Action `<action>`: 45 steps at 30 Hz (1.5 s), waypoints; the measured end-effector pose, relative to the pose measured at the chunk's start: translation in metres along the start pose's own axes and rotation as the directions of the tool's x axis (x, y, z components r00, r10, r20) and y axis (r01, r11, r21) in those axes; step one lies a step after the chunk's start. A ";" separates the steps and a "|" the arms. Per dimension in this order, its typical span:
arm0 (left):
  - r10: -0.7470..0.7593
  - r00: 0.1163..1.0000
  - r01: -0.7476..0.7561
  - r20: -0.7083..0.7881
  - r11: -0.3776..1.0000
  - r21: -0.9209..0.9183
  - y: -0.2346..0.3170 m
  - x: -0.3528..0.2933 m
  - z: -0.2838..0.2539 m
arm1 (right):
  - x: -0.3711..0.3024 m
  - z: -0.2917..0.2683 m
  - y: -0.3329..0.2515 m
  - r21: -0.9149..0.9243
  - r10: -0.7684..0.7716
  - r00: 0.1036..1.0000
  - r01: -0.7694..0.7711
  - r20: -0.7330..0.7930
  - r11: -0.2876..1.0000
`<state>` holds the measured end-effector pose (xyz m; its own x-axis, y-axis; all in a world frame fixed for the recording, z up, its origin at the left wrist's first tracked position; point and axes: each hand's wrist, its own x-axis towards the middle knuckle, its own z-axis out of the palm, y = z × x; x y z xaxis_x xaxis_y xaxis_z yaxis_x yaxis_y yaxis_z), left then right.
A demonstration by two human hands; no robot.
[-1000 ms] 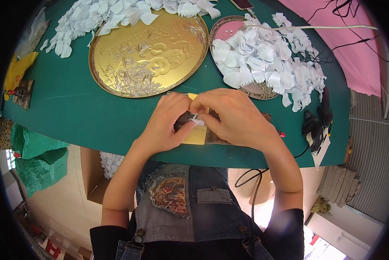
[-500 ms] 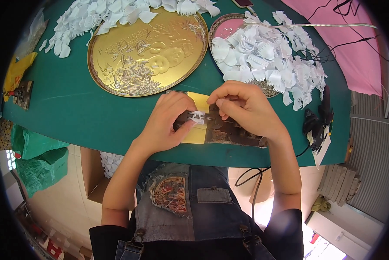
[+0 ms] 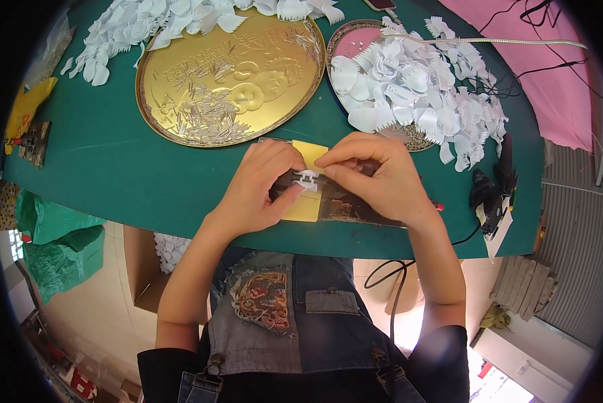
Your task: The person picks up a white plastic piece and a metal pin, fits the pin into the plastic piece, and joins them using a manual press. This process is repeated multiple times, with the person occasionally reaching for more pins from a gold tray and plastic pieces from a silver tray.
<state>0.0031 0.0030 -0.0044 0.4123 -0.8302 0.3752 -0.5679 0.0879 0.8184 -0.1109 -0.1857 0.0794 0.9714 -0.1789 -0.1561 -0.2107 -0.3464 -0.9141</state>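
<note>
A small white plastic clip part (image 3: 306, 179) sits on a dark fixture (image 3: 355, 205) with a yellow plate (image 3: 304, 209) at the table's near edge. My left hand (image 3: 264, 181) is closed round the white part, thumb on the near side and fingers on the far side. Just right of it, my right hand (image 3: 372, 171) has its thumb and forefinger pinched together over the fixture. Whatever is between those fingertips is too small to make out. Beyond my hands lies a gold tray (image 3: 274, 54) with many thin metal pins (image 3: 211, 114).
A second round tray (image 3: 345, 47), pink inside, carries a heap of white toothed plastic pieces (image 3: 402, 80). More such pieces (image 3: 160, 20) lie at the far left. A black tool with a cord (image 3: 493, 198) rests at the right edge, and a green bag (image 3: 66, 252) hangs at lower left.
My right hand has lowered slightly, and its thumb and forefinger have come together beside the white part. My left hand stays in place.
</note>
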 end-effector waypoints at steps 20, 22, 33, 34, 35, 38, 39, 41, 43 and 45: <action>0.001 1.000 -0.001 0.008 1.000 0.001 -0.002 0.000 0.000 | 0.001 0.021 -0.011 -0.137 0.096 0.995 -0.099 -0.029 0.986; 0.006 1.000 -0.006 0.008 1.000 0.006 -0.001 0.000 0.000 | 0.001 0.022 -0.013 -0.151 0.083 0.996 -0.087 -0.032 0.985; -0.004 1.000 0.004 0.013 1.000 0.008 -0.001 0.000 0.000 | 0.001 0.026 -0.018 -0.348 -0.031 0.999 0.016 -0.037 0.937; -0.006 1.000 0.006 0.012 1.000 0.008 -0.001 0.000 -0.001 | 0.001 0.026 -0.018 -0.338 -0.026 0.999 0.014 -0.031 0.941; -0.029 0.999 0.028 0.036 1.000 0.007 0.000 0.000 -0.002 | 0.002 0.025 -0.018 -0.329 -0.021 0.999 0.012 -0.024 0.944; -0.053 0.997 0.053 0.062 0.999 0.007 0.000 -0.001 -0.002 | 0.003 0.023 -0.017 -0.315 -0.004 1.000 0.000 -0.012 0.949; -0.056 0.996 0.056 0.064 0.998 0.009 0.001 -0.001 -0.002 | 0.003 0.023 -0.017 -0.314 -0.003 1.000 -0.001 -0.012 0.949; -0.052 0.997 0.052 0.061 0.999 0.007 0.000 -0.001 -0.002 | 0.003 0.022 -0.017 -0.282 0.038 0.999 -0.040 -0.012 0.958; -0.048 0.997 0.048 0.058 0.999 0.005 0.001 -0.001 -0.001 | 0.003 0.022 -0.018 -0.282 0.045 0.999 -0.046 -0.009 0.958; -0.058 0.996 0.058 0.066 0.998 0.009 0.001 -0.001 -0.002 | 0.004 0.022 -0.017 -0.282 0.052 0.999 -0.052 -0.007 0.958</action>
<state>0.0032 0.0051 -0.0028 0.3967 -0.8685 0.2972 -0.5493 0.0348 0.8349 -0.1012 -0.1600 0.0863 0.9583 -0.2029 -0.2013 -0.2833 -0.5824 -0.7619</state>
